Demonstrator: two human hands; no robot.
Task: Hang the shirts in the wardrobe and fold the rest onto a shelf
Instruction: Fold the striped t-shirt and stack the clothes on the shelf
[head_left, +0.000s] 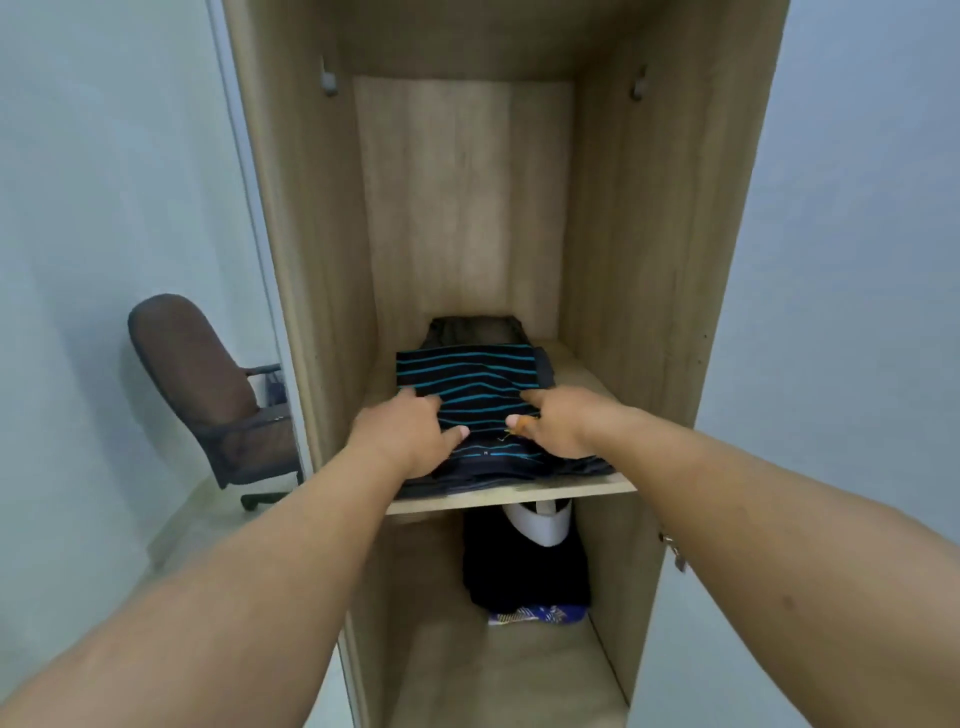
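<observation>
A folded black shirt with thin teal stripes (470, 384) lies on top of a stack of dark folded clothes (475, 330) on the wardrobe shelf (514, 496). My left hand (402, 439) rests on the shirt's near left side, thumb on top and fingers around its edge. My right hand (558, 421) holds the near right side the same way, index finger stretched along the edge. Below the shelf, black garments (524, 566) hang, one of them on a white hanger (540, 522).
The wooden wardrobe (649, 260) stands open, with two rail brackets (328, 80) high up and no rail between them. A blue patterned cloth (540, 616) lies on the wardrobe floor. A brown office chair (208, 384) stands at the left by the pale wall.
</observation>
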